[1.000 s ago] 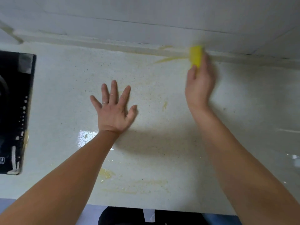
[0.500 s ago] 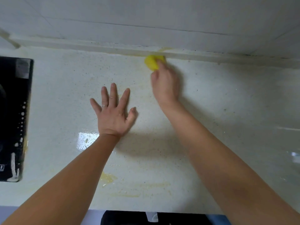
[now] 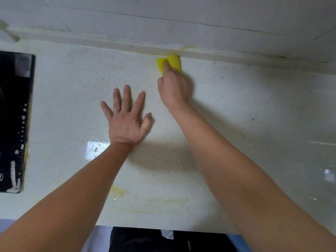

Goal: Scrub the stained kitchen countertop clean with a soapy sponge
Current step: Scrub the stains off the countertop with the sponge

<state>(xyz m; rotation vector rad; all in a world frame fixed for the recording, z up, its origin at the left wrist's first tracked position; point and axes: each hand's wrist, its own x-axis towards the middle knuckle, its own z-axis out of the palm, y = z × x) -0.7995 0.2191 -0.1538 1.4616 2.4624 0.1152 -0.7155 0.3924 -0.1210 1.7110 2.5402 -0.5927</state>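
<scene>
On the head view I see the right hand [image 3: 174, 88] in the upper centre of the frame. Its fingers are curled round a yellow sponge [image 3: 173, 61] and pinch it so that it bunches. The sponge rests on the pale speckled counter [image 3: 236, 110], pushed against the raised back ledge [image 3: 109, 40], where a yellowish streak runs along the seam. The left hand [image 3: 127, 122] lies flat on the counter at mid-frame, fingers straight and spread, holding nothing. I can make out a ring [image 3: 116, 110] on one finger. The two hands are near each other but apart. Yellow-brown stains [image 3: 118, 191] mark the counter at lower centre, near its front edge. A wet, bubbly patch [image 3: 94, 150] shines just left of the left wrist. A black cooktop [image 3: 14, 115] fills the left edge of the frame.
</scene>
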